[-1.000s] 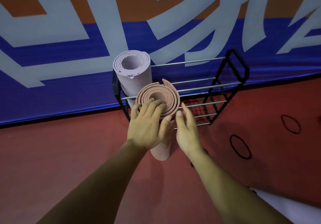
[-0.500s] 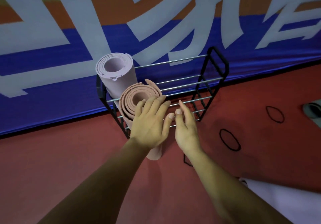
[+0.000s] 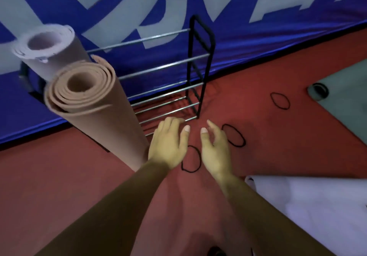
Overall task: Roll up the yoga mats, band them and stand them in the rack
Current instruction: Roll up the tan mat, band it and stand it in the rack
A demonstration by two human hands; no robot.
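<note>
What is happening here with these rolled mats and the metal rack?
A person is putting yoga mats away. A lilac rolled mat and a peach rolled mat stand upright at the left end of the rack; no band shows on either. Both hands are empty: the left hand and right hand hover open above the red floor, a loose black band lying between them. A white mat and a grey-green mat lie unrolled to the right.
</note>
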